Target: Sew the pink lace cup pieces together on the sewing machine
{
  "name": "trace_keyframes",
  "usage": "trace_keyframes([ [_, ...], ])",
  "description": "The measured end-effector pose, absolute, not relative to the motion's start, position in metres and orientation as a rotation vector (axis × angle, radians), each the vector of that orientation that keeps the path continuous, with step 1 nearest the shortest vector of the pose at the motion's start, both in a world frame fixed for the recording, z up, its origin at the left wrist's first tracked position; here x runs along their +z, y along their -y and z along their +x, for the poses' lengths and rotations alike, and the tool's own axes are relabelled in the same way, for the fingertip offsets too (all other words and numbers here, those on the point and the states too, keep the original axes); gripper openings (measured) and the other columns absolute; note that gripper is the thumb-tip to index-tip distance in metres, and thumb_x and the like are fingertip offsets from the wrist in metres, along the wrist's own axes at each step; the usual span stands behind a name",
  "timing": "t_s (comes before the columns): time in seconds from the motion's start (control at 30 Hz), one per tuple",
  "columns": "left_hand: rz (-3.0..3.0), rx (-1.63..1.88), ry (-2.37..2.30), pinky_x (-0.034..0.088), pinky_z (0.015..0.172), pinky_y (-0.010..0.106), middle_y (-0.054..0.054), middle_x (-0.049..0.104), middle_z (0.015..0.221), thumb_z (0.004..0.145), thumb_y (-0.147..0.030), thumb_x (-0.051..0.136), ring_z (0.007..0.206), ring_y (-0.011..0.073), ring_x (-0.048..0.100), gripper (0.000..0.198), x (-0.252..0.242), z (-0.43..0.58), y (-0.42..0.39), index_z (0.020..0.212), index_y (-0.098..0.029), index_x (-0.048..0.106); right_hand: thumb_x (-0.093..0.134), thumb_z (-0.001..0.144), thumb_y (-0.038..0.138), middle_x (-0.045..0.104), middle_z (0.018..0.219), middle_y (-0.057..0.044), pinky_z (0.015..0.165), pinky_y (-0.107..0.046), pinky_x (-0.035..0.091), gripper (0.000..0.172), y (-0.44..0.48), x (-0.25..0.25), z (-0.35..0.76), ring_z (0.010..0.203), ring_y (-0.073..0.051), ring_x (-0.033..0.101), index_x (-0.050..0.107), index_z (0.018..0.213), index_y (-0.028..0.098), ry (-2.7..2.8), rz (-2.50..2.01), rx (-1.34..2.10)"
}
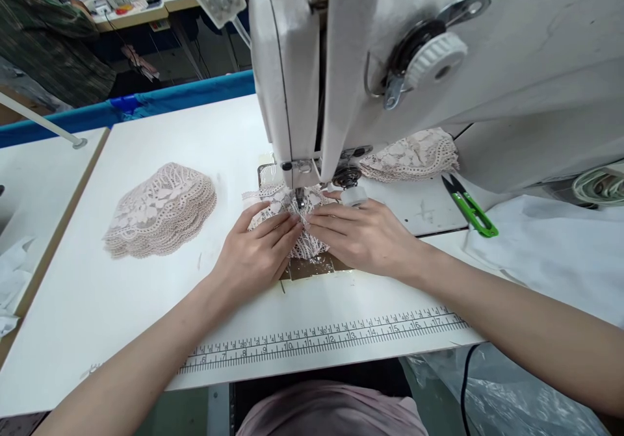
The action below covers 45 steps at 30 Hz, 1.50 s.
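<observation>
A pale pink lace piece lies under the presser foot of a white sewing machine. My left hand rests flat on the lace's left side, its fingers stretched toward the needle area. From the right, my right hand lies on the same piece with its fingers extended. The fingertips of both hands nearly meet just in front of the foot. To the left sits a stack of lace pieces. More lace lies behind the machine head on the right.
Green thread snips lie right of the machine, beside white fabric. A printed ruler runs along the table's front edge. Blue cloth borders the far edge. Beyond it, a person in a plaid sleeve is at another table.
</observation>
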<state>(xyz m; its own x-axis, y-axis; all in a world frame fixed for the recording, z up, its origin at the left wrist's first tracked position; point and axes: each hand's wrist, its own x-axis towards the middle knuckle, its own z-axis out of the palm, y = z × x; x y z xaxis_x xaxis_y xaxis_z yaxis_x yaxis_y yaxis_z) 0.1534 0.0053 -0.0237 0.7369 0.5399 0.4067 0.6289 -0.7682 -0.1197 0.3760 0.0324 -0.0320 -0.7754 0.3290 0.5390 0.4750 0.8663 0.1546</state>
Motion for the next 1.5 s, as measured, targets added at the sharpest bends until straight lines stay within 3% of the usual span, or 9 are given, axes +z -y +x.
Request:
trace_keyframes([
  [0.27,-2.666,-0.476,1.010,0.040,0.106,0.054,0.010,0.069,0.118,0.094,-0.012,0.046,0.111,0.0235,0.065,0.031,-0.0256,0.1514,-0.0091,0.120,-0.011,0.062,0.049,0.094,0.009,0.075,0.101,-0.004,0.095,-0.035,0.046,0.022,-0.0314,-0.0306,0.3748,0.096,-0.016,0.067,0.070,0.099,0.012,2.558,-0.617,-0.421],
  [0.5,-2.673,-0.530,0.903,0.040,0.108,0.049,0.008,0.072,0.112,0.093,-0.011,0.050,0.106,0.0195,0.068,0.027,-0.0241,0.1515,-0.0032,0.117,-0.012,0.064,0.049,0.094,0.009,0.075,0.100,-0.003,0.097,-0.036,0.046,0.022,-0.0304,-0.0327,0.3733,0.095,-0.016,0.067,0.070,0.098,0.013,2.527,-0.616,-0.414],
  [0.83,-2.656,-0.527,0.998,0.036,0.110,0.054,0.009,0.070,0.115,0.096,-0.017,0.048,0.108,0.0225,0.067,0.028,-0.0256,0.1541,-0.0113,0.118,-0.014,0.064,0.045,0.095,0.009,0.074,0.104,-0.004,0.104,-0.039,0.043,0.026,-0.0345,-0.0318,0.3738,0.089,-0.016,0.067,0.069,0.103,0.012,2.548,-0.704,-0.428],
  [1.2,-2.617,-0.495,1.016,0.037,0.108,0.051,0.007,0.072,0.111,0.097,-0.022,0.049,0.104,0.0206,0.068,0.023,-0.0233,0.1537,-0.0030,0.113,-0.016,0.065,0.051,0.094,0.018,0.074,0.105,-0.004,0.092,-0.039,0.048,0.022,-0.0276,-0.0309,0.3718,0.089,-0.018,0.066,0.073,0.099,0.015,2.485,-0.785,-0.269],
  [1.5,-2.664,-0.509,1.142,0.032,0.112,0.057,0.008,0.069,0.118,0.097,-0.025,0.049,0.110,0.0240,0.066,0.028,-0.0257,0.1529,-0.0107,0.120,-0.020,0.063,0.048,0.096,0.020,0.074,0.102,-0.005,0.096,-0.041,0.045,0.024,-0.0305,-0.0305,0.3698,0.094,-0.020,0.064,0.071,0.103,0.016,2.523,-0.878,-0.315],
])
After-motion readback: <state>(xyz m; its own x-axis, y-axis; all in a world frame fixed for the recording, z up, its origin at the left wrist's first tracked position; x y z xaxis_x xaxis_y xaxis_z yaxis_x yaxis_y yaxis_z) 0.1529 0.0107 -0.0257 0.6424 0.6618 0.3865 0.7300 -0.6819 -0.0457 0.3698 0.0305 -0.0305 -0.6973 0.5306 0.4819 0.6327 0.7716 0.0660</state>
